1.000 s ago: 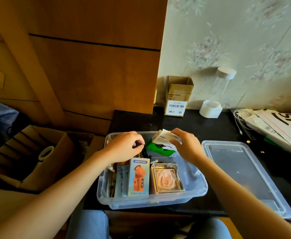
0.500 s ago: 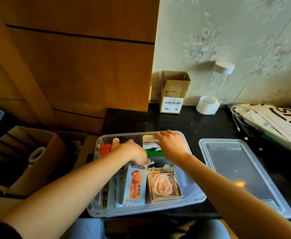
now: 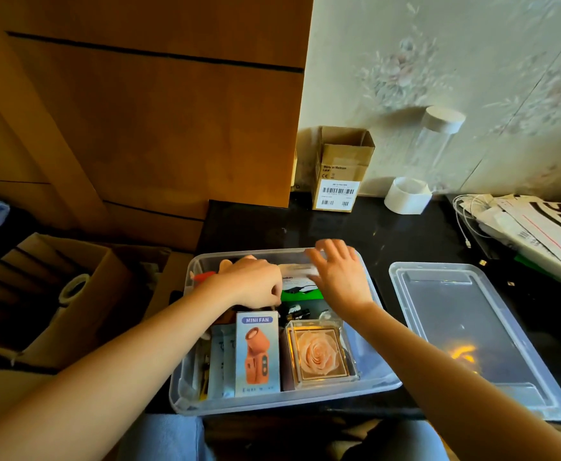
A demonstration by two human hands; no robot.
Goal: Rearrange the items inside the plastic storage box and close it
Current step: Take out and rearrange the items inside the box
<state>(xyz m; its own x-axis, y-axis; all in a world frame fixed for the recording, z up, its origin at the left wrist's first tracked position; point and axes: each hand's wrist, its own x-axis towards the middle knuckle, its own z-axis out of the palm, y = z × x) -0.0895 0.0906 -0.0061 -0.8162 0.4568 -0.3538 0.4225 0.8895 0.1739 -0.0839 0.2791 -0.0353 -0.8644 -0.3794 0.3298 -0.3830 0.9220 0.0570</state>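
The left hand [image 3: 252, 284] is reaching into the clear storage box [image 3: 377, 382] with fingers curled; what it is gripping I cannot tell. At its 5 o'clock the mini fan carton [image 3: 257, 354] is standing beside the rose case [image 3: 319, 354]. The right hand [image 3: 340, 277] is hovering spread and released over a white-green packet [image 3: 297, 282]. At 3 o'clock the lid [image 3: 472, 331] is lying on the black tabletop [image 3: 355, 231].

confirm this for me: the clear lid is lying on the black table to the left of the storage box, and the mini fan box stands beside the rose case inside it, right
Not quite. In the head view the clear lid lies on the black table to the right of the storage box, not the left. The mini fan box does stand beside the rose case inside it.
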